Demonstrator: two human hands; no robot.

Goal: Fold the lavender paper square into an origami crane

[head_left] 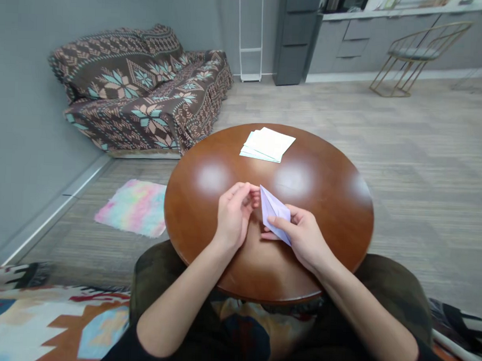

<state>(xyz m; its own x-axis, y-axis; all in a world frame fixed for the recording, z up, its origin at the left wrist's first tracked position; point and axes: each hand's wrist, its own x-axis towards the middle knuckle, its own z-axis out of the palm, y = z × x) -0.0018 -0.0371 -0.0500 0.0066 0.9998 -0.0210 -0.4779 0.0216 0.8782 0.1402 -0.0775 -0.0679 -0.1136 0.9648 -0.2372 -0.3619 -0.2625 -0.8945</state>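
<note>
A folded piece of lilac paper, pointed at its upper left end and with creased layers, is held above the near half of the round table. My right hand grips it from the right, thumb lying on top and fingers underneath. To the left, my left hand is raised with loosely curled fingers, the fingertips close to the paper's upper tip. Whether they touch the tip I cannot tell. Nothing shows in the left hand.
Several pale paper sheets lie fanned at the table's far edge. A patterned covered sofa stands back left, with a fluffy pastel mat on the floor. Further off are grey cabinets and a gold-framed chair.
</note>
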